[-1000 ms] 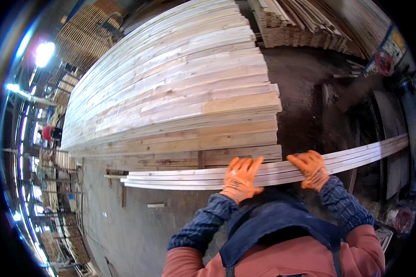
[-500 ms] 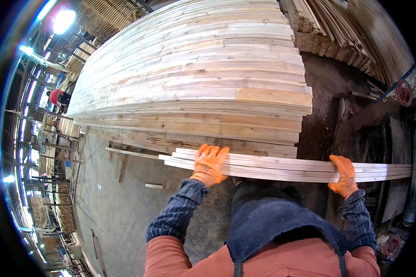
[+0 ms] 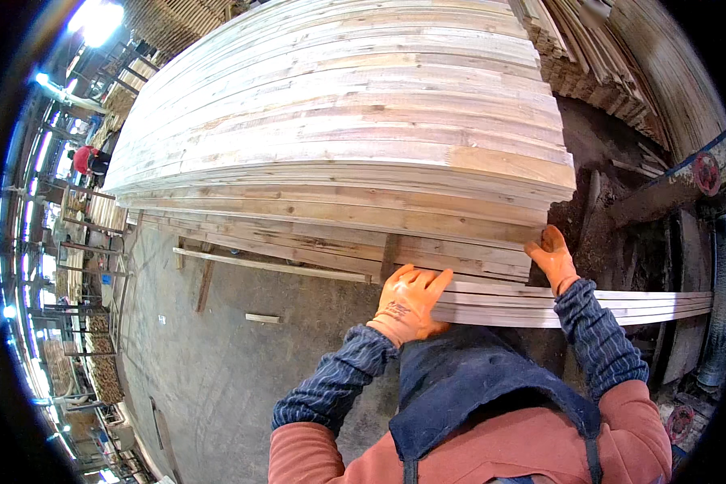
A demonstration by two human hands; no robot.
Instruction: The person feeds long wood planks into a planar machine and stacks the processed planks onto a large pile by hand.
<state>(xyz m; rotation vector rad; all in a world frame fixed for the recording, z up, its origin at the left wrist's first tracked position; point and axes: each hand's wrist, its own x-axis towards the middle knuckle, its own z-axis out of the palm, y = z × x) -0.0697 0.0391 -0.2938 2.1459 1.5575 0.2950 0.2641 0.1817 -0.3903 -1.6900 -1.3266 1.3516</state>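
Note:
Several thin, pale wooden strips (image 3: 500, 310) lie in a layered bundle across the front of my apron, running off to the right. My left hand (image 3: 411, 302), in an orange glove, is closed around their left end, thumb along the top. My right hand (image 3: 551, 258), also gloved in orange, is off the strips, with thumb and fingers apart at the near right corner of a large stack of boards (image 3: 339, 121). Its fingertips seem to touch the board ends. My right forearm passes above the strips and hides part of them.
Machinery with a red handwheel (image 3: 706, 173) stands on the right. More stacked timber (image 3: 605, 81) is at the far right. A short offcut (image 3: 263, 318) lies on the concrete floor, with a long batten (image 3: 274, 264) beside the stack. Another person (image 3: 89, 160) bends over at the far left.
My left hand has slid right, with the strips' left end now at it. My right hand has left the strips and moved up and left to the stack's corner.

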